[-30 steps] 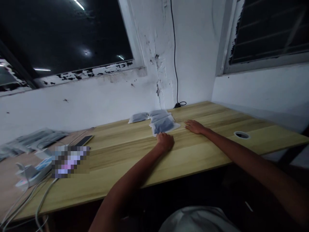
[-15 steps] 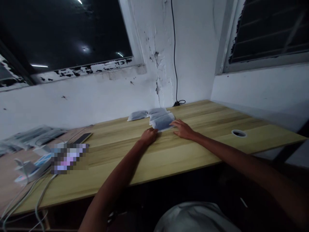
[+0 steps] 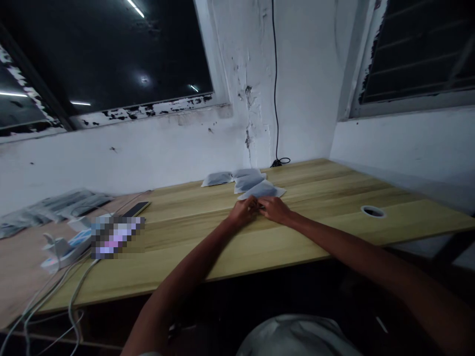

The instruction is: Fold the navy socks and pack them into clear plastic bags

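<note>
My left hand (image 3: 243, 211) and my right hand (image 3: 273, 208) meet at the near edge of a frosted plastic bag (image 3: 264, 189) with something dark inside. Both hands are closed, fingers pinching that edge; the fingertips are partly hidden. The bag lies at an angle, its far part overlapping a second frosted bag (image 3: 245, 184). Another similar bag (image 3: 217, 178) rests to the left against the wall side, and one more (image 3: 243, 172) sits behind the second.
On the left, a pile of similar frosted bags (image 3: 81, 200) lies beside a dark phone (image 3: 136, 209), a blurred-out bright screen (image 3: 118, 238) and a white power strip (image 3: 65, 257) with cables. A black cable (image 3: 276, 123) hangs down the wall. The wooden table (image 3: 326, 193) has a round hole (image 3: 373, 211) at right.
My hands have come together at the bag's near edge; before, they were apart at its two sides, the right fingers spread. The nearest bag has turned and shifted right.
</note>
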`<state>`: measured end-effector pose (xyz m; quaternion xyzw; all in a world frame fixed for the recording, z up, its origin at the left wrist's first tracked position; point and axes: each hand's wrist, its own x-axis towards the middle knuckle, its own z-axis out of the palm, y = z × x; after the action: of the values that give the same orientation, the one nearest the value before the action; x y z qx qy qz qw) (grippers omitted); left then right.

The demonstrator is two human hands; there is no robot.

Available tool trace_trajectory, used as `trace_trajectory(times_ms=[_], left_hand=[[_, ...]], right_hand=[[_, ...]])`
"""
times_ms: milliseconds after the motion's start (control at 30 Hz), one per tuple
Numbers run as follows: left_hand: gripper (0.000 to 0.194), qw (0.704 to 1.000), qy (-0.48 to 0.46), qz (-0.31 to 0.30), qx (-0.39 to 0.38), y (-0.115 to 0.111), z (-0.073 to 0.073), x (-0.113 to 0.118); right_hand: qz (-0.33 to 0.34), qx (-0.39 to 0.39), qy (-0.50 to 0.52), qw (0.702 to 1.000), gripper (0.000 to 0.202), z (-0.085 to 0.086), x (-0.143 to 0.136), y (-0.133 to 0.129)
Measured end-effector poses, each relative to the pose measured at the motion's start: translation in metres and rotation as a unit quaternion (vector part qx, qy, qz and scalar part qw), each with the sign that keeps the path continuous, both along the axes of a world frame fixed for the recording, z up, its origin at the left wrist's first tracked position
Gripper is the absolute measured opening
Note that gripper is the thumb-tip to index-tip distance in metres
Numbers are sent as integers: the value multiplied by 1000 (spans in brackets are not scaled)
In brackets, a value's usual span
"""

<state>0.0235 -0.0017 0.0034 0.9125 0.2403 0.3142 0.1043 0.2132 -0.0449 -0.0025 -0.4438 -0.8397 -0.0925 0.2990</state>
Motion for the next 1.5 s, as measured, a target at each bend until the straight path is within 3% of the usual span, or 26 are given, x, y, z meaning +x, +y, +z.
trace_trajectory(times_ms=[100, 233, 467, 600, 700, 833, 933, 1133, 1233, 1367, 1500], left_hand=[[25, 1000, -3, 8, -8, -4, 2, 5], [23, 999, 0, 36, 35, 3, 8, 3], [9, 995, -74, 45, 55, 39, 33, -52], [9, 996, -83, 40, 15, 44, 32, -65], [16, 999, -32, 32, -16, 40, 23, -58], [22, 996, 63, 63, 32, 35, 15, -45], [21, 986, 107, 105, 65, 34, 17, -42], [25, 966, 207, 95, 121, 25, 27, -43], [19, 951, 243, 122, 150, 20, 29, -39], [28, 935, 240, 191, 180, 18, 28, -34], [31, 929, 243, 166, 223, 13, 28, -32]], right_hand=[[-8, -2, -6, 1000, 8, 1, -2, -1], [-16, 52, -25, 998, 8, 2, 0, 7], [-95, 76, 3, 993, 10, 6, 64, 31], [-121, 59, 50, 990, 11, 3, 82, 31], [-97, 45, 79, 991, 14, 2, 78, 27], [-53, 38, 114, 991, 16, 6, 72, 24], [-28, 21, 139, 990, 12, 9, 69, 23], [-8, -7, 162, 987, 14, 7, 64, 22], [12, -19, 172, 985, 14, 7, 63, 22], [51, -45, 193, 979, 14, 7, 58, 21], [79, -73, 196, 975, 14, 7, 53, 18]])
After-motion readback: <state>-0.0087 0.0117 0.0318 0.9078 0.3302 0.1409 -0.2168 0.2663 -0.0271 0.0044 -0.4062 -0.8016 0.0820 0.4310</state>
